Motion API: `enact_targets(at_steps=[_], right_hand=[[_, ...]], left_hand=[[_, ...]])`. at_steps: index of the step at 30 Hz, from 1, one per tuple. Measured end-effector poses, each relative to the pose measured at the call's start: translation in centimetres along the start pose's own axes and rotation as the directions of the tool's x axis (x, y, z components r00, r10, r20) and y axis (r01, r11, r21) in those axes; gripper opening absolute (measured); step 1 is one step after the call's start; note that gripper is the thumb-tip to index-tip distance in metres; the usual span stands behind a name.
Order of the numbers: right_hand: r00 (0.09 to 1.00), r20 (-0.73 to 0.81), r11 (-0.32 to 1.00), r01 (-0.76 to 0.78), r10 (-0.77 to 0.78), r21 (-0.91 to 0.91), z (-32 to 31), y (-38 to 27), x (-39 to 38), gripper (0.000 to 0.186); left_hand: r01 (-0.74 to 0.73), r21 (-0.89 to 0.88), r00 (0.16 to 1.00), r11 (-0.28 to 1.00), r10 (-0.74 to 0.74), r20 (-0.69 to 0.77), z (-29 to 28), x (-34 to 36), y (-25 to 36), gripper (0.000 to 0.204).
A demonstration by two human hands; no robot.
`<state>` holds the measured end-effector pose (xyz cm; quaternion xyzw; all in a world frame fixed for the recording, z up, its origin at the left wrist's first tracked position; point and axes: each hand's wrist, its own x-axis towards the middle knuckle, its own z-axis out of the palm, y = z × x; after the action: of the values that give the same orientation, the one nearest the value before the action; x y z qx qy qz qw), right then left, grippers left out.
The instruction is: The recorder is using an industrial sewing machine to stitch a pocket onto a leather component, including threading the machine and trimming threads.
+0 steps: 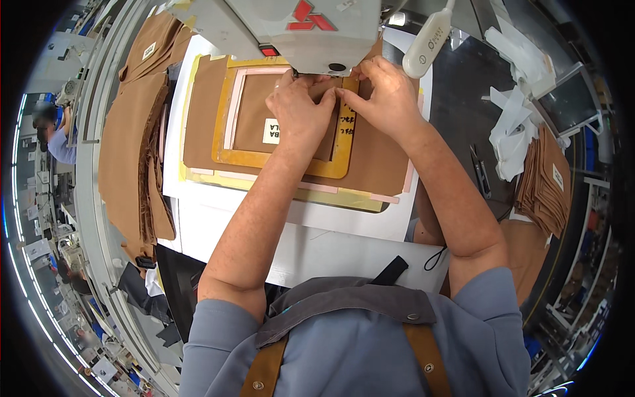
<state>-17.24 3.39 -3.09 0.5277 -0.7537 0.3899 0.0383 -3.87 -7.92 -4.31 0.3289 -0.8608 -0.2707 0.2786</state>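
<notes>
Under the head of a white sewing machine (317,40), both hands work at a brown fabric piece (254,99) that lies inside a yellow frame (246,157). My left hand (301,109) is closed, fingers curled on a fold of the fabric, its thumb reaching right. My right hand (389,99) is bent at the frame's upper right corner, fingers pinched on the brown fabric. The two thumb tips almost meet over the frame's right side. The machine head hides the needle area and part of the fingertips. A small white label (271,131) lies on the fabric.
Stacked brown fabric pieces (129,172) fill the left side; another labelled stack (546,182) lies at the right. Crumpled white sheets (509,126) and dark snips (481,172) are on the dark surface. A white hand-held device (426,46) hangs by a cord near my right hand.
</notes>
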Motion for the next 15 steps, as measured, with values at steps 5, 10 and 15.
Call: enact_targets(at_steps=[5, 10, 15], right_hand=[[0.981, 0.089, 0.981, -0.181, 0.174, 0.076, 1.2, 0.1, 0.8, 0.019], [0.957, 0.125, 0.951, -0.279, 0.263, 0.135, 1.2, 0.5, 1.1, 0.016], [0.955, 0.144, 0.950, -0.280, 0.261, 0.139, 0.5, -0.2, 1.2, 0.014]], left_hand=[[0.147, 0.121, 0.987, 0.982, -0.137, -0.087, 1.8, 0.5, 0.2, 0.038], [0.261, -0.009, 0.964, 0.965, -0.260, 0.055, 1.5, 1.2, 1.0, 0.019], [0.215, 0.063, 0.976, 0.975, -0.216, 0.008, 1.6, 1.1, 0.9, 0.018]])
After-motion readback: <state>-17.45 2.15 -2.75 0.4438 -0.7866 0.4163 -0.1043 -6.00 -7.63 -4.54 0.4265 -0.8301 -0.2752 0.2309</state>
